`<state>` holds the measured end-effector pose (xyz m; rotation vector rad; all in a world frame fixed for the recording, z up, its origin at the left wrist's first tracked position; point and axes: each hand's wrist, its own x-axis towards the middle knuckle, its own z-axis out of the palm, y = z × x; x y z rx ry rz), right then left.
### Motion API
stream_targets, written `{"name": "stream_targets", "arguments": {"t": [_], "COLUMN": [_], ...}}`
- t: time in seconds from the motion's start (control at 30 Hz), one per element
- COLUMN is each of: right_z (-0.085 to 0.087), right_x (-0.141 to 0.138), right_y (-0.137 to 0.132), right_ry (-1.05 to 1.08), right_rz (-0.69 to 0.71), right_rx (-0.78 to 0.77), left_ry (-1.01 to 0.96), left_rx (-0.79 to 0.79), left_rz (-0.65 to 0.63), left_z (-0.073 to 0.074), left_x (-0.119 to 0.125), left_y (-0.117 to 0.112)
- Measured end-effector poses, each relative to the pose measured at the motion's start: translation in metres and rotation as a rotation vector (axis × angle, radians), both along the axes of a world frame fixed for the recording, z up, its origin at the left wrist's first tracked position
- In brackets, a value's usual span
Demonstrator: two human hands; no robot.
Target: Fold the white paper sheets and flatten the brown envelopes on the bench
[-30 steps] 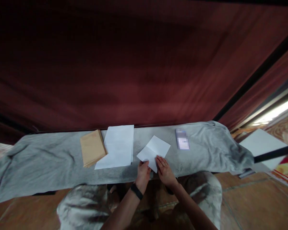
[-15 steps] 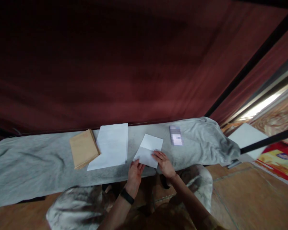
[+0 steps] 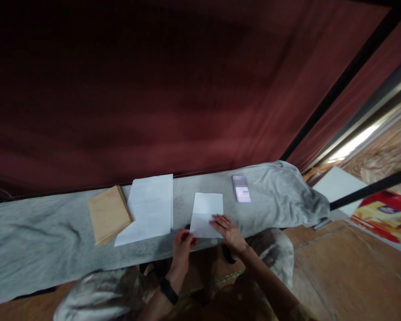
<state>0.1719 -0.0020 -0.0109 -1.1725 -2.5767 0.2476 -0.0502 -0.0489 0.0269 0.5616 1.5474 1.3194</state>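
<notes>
A white sheet of paper with a crease or fold across its middle lies on the grey cloth in front of me. At its lower left corner, my left hand is closed, the corner between thumb and fingers. Flat on the sheet's lower right part rest the stretched fingers of my right hand. Left of the sheet are larger white sheets, and a stack of brown paper envelopes overlaps their left side.
The grey cloth covers a long narrow bench before a dark red hanging fabric. A blurred-out rectangular item lies right of the paper. Farther right are a black pole, a white panel and a red-and-yellow box.
The small sheet has turned and now sits squarer to me. My left hand has shifted to its lower left corner, while my right hand stays on its right side. The view has shifted slightly.
</notes>
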Motion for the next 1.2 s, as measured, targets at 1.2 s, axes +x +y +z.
{"name": "stream_targets", "arguments": {"t": [1.2], "right_z": [0.014], "right_x": [-0.001], "right_y": [0.015], "right_ry": [0.045], "right_rz": [0.144], "right_rx": [-0.166], "left_ry": [1.185], "left_rx": [0.440], "left_rz": [-0.973], "left_z": [-0.009], "left_x": [0.038], "left_y": [0.133]}}
